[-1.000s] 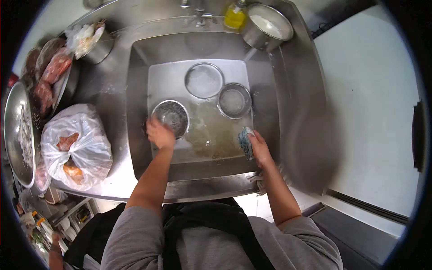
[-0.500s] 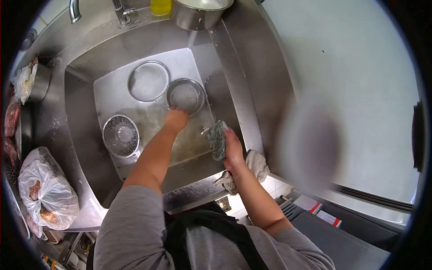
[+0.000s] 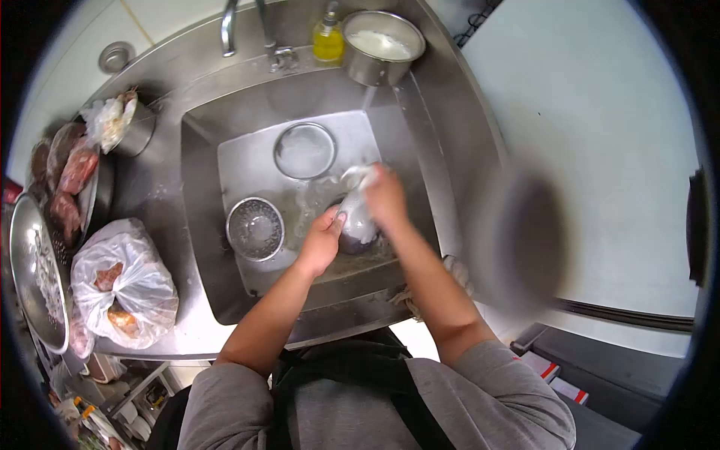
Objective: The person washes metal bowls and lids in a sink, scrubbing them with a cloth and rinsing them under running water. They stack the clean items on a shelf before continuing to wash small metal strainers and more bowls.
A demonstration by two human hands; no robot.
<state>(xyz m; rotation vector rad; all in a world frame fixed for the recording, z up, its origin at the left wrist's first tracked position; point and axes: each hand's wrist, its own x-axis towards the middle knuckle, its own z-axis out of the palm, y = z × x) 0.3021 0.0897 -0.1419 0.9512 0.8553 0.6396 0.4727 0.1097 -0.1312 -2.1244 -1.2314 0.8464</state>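
Inside the sink (image 3: 202,217), my left hand (image 3: 322,241) grips the rim of a metal bowl (image 3: 356,229), thumb on the near side. The bowl is tilted and partly hidden by suds and my hands. My right hand (image 3: 386,199) is closed at the bowl's far side, blurred by motion. A whitish, foamy scouring pad (image 3: 358,178) shows at its fingers, its edges smeared. On the sink floor to the left sits a wet perforated metal bowl (image 3: 256,229). Farther back lies a round metal dish (image 3: 304,151).
A yellow soap bottle (image 3: 328,41) and a metal pot (image 3: 379,67) of whitish liquid stand behind the sink, near the faucet (image 3: 228,30). Left are a tied plastic bag (image 3: 126,289), a colander (image 3: 36,277) and bagged meat (image 3: 75,169). A cloth (image 3: 456,274) hangs at the right front edge.
My left hand has taken hold of the metal bowl and brought it nearer. The right hand has moved with the pad from the sink's right edge to the bowl. The view has shifted.
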